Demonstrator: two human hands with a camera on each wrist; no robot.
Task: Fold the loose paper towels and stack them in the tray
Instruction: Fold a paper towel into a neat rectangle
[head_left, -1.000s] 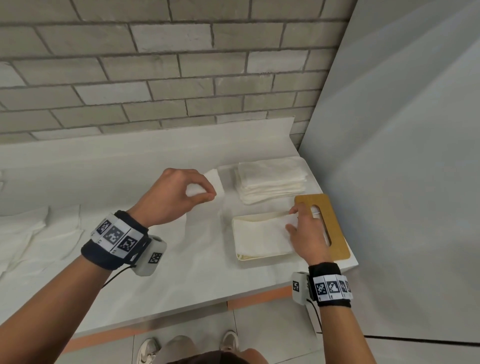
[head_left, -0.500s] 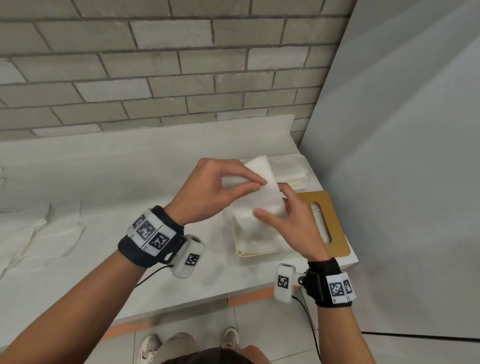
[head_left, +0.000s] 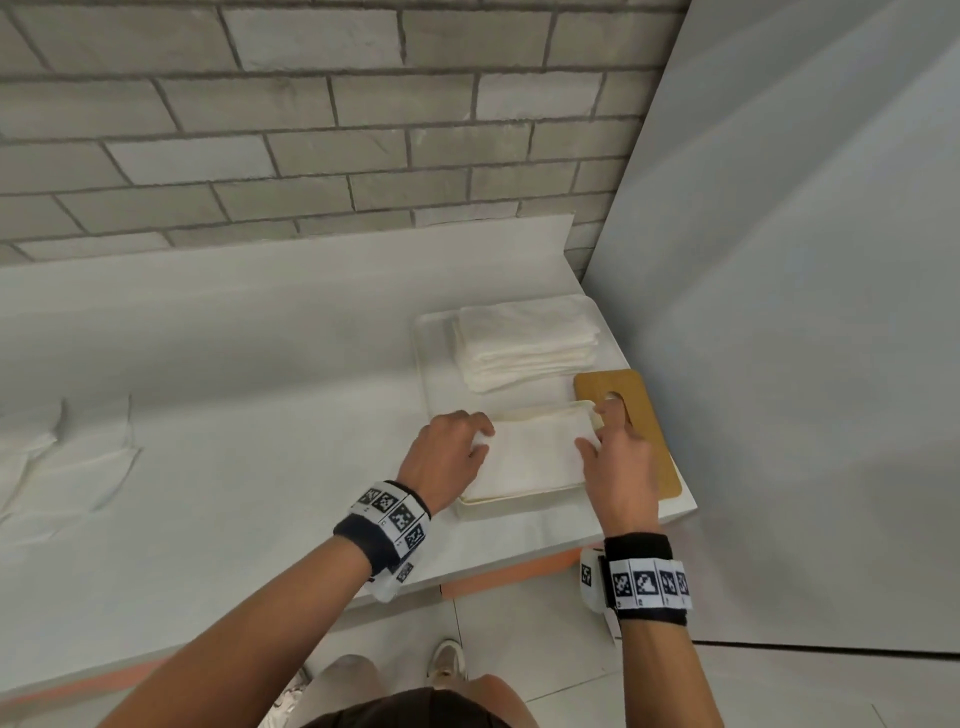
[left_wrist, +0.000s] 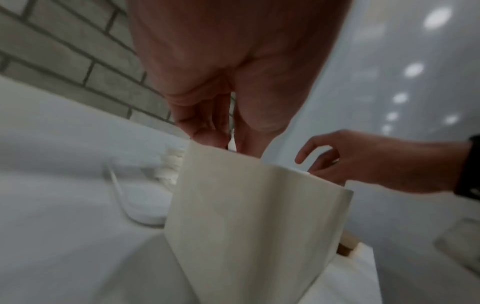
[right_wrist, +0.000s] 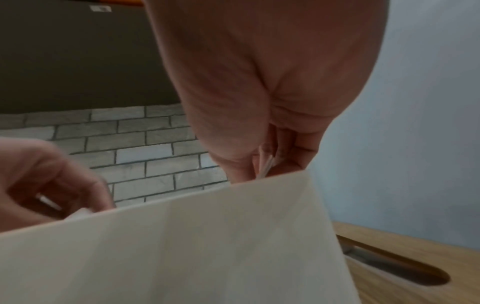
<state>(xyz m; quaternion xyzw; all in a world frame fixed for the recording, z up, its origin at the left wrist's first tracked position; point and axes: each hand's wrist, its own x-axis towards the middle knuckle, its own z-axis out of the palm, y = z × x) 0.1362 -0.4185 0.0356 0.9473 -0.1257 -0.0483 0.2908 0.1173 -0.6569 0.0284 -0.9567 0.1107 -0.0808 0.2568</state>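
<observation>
folded paper towel (head_left: 530, 457): white, flat rectangle over cream tray (head_left: 519, 503) | left hand (head_left: 447, 457): pinches left edge | right hand (head_left: 618, 467): pinches right edge

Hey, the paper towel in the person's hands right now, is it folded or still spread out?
Folded. The paper towel is a compact rectangle over the tray, its ends pinched by the left hand and right hand.

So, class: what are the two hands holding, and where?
A folded paper towel over the tray: left hand pinches its left edge, right hand its right edge.
</observation>
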